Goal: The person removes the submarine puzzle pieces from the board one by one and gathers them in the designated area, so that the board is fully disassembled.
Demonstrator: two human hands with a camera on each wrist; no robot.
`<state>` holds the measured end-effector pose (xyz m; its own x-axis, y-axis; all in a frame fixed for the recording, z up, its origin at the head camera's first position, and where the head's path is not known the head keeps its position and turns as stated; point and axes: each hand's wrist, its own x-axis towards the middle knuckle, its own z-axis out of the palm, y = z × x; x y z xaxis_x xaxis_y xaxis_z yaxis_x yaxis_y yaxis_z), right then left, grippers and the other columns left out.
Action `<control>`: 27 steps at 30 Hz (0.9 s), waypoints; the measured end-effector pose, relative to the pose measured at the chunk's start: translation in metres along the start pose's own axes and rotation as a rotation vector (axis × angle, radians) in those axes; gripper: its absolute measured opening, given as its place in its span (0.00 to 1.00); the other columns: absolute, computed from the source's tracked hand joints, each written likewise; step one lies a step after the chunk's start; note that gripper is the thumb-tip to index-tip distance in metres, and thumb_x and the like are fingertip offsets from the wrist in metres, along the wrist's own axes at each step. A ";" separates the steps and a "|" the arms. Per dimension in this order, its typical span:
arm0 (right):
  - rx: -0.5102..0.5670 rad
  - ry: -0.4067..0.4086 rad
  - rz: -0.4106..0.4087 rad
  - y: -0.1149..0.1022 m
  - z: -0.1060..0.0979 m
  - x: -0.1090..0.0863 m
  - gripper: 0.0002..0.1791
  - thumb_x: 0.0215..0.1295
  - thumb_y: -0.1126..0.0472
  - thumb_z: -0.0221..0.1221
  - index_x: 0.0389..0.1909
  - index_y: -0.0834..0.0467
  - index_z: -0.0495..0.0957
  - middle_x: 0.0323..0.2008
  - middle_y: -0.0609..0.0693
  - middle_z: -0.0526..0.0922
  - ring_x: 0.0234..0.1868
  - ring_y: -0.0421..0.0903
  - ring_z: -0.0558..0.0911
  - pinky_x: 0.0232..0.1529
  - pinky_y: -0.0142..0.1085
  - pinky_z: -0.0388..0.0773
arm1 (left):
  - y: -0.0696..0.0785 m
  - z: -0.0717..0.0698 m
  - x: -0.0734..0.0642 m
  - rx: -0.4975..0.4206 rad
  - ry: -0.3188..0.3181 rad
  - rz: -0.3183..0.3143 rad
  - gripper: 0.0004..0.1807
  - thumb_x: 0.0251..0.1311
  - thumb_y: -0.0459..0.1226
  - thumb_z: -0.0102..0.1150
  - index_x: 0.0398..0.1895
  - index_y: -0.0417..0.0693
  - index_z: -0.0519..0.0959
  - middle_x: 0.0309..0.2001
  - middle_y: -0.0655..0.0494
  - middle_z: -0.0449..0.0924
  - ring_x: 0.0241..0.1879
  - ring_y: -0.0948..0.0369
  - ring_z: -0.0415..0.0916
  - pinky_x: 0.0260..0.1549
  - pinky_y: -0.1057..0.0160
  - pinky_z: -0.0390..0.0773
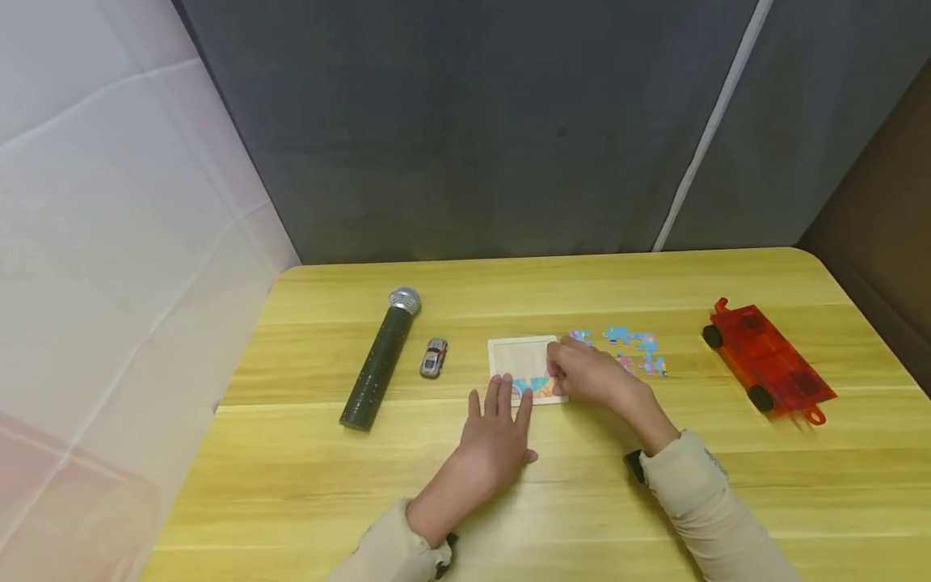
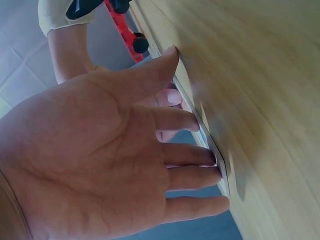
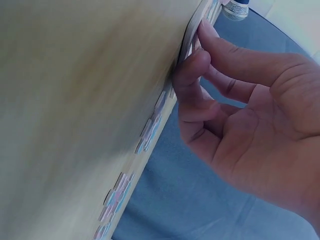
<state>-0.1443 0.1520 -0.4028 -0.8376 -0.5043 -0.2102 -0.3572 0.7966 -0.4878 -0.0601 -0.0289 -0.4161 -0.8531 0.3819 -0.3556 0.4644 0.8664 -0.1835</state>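
Note:
A small jigsaw tray [image 1: 520, 352] with a pale frame lies on the table, its near part filled with blue and orange puzzle pieces [image 1: 537, 385]. My left hand [image 1: 494, 444] is spread, its straight fingertips [image 2: 195, 176] resting on the tray's near edge. At the tray's right side, my right hand [image 1: 592, 373] has its fingers curled and pinches a puzzle piece, mostly hidden by the fingers. Its thumb and index fingertips [image 3: 195, 62] come close together right at the tray's rim. Loose puzzle pieces [image 1: 647, 343] lie just beyond this hand.
Left of the tray are a silver toy car [image 1: 434, 358] and a dark microphone [image 1: 381, 360] with a silver head. A red toy trailer [image 1: 771, 360] with black wheels stands at the right. A dark grey panel [image 1: 465, 129] rises behind the wooden table [image 1: 291, 469].

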 end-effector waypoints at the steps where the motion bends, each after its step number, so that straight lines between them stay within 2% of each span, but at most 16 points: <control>1: -0.001 -0.001 -0.005 0.000 0.000 0.000 0.08 0.72 0.72 0.67 0.38 0.59 0.78 0.37 0.51 0.78 0.36 0.45 0.73 0.34 0.35 0.73 | 0.000 -0.004 -0.002 0.013 -0.001 -0.002 0.46 0.80 0.64 0.52 0.90 0.53 0.56 0.88 0.39 0.52 0.88 0.45 0.52 0.82 0.42 0.64; 7: 0.024 0.005 -0.039 0.004 -0.003 0.000 0.09 0.71 0.73 0.67 0.37 0.59 0.78 0.33 0.49 0.81 0.32 0.44 0.74 0.37 0.36 0.75 | 0.001 -0.016 -0.009 0.045 -0.011 -0.005 0.45 0.79 0.64 0.53 0.90 0.55 0.57 0.88 0.41 0.55 0.87 0.46 0.54 0.81 0.45 0.66; 12: 0.194 -0.040 -0.093 0.013 -0.016 -0.003 0.11 0.73 0.71 0.68 0.33 0.59 0.77 0.28 0.51 0.82 0.25 0.43 0.78 0.36 0.36 0.77 | 0.000 -0.017 -0.010 0.026 -0.015 -0.005 0.45 0.79 0.64 0.53 0.90 0.55 0.58 0.88 0.41 0.55 0.87 0.46 0.54 0.81 0.46 0.66; 15: 0.297 -0.126 -0.087 0.028 -0.031 -0.013 0.11 0.73 0.71 0.67 0.31 0.60 0.77 0.25 0.51 0.80 0.24 0.44 0.78 0.33 0.35 0.76 | 0.000 -0.018 -0.010 0.019 -0.010 -0.002 0.45 0.79 0.63 0.54 0.90 0.55 0.58 0.88 0.40 0.55 0.87 0.46 0.54 0.82 0.45 0.66; 18: 0.360 -0.231 -0.039 0.051 -0.049 -0.029 0.11 0.71 0.73 0.67 0.30 0.61 0.77 0.25 0.48 0.78 0.24 0.42 0.74 0.30 0.33 0.72 | 0.000 -0.018 -0.010 0.015 -0.009 0.003 0.45 0.79 0.63 0.54 0.90 0.54 0.58 0.88 0.39 0.54 0.87 0.45 0.54 0.82 0.45 0.65; 21: 0.402 -0.312 0.067 0.076 -0.062 -0.048 0.11 0.69 0.76 0.64 0.29 0.63 0.76 0.26 0.47 0.74 0.24 0.42 0.70 0.29 0.33 0.70 | 0.000 -0.018 -0.011 0.018 -0.007 0.005 0.45 0.79 0.63 0.54 0.90 0.54 0.58 0.88 0.39 0.54 0.87 0.45 0.54 0.81 0.46 0.66; 25: 0.372 -0.323 0.188 0.097 -0.069 -0.063 0.12 0.67 0.79 0.62 0.27 0.63 0.75 0.25 0.48 0.74 0.23 0.43 0.68 0.29 0.35 0.70 | 0.000 -0.018 -0.011 0.020 -0.002 0.002 0.45 0.78 0.63 0.55 0.89 0.54 0.59 0.87 0.39 0.55 0.87 0.45 0.55 0.81 0.46 0.66; 27: 0.332 -0.316 0.213 0.100 -0.070 -0.065 0.12 0.66 0.80 0.61 0.27 0.63 0.76 0.24 0.48 0.76 0.22 0.43 0.70 0.30 0.35 0.72 | 0.000 -0.019 -0.011 0.014 0.000 0.001 0.45 0.78 0.62 0.55 0.89 0.53 0.59 0.87 0.39 0.56 0.87 0.44 0.55 0.81 0.47 0.66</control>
<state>-0.1544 0.2883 -0.3786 -0.6931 -0.4596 -0.5553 0.0014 0.7695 -0.6386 -0.0548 -0.0272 -0.3951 -0.8526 0.3832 -0.3554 0.4689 0.8612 -0.1962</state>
